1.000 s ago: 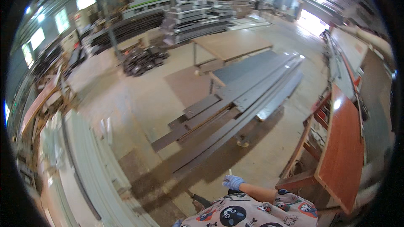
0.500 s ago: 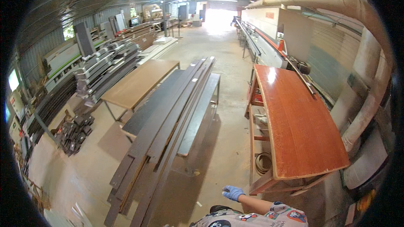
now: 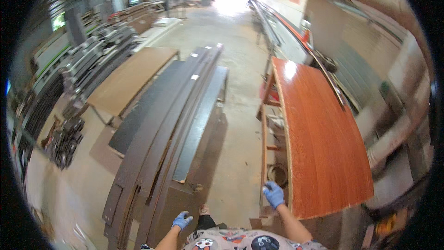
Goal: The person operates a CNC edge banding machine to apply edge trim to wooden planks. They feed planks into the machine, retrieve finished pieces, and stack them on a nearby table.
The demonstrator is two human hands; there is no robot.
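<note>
Probably stiff, heavy boards (image 3: pixel 150 148) are best held by their edges, with left grip (image 3: pixel 182 221) seen loosely spread, right grip (image 3: pixel 274 194) unclear.

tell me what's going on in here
A person in blue gloves is between two work surfaces in a workshop. The left hand, seemingly empty, is beside long dark boards lying on a dark-topped table. The right hand is by the near left edge of a red-brown table; whether it holds something small can't be told. A tan table stands farther left.
</note>
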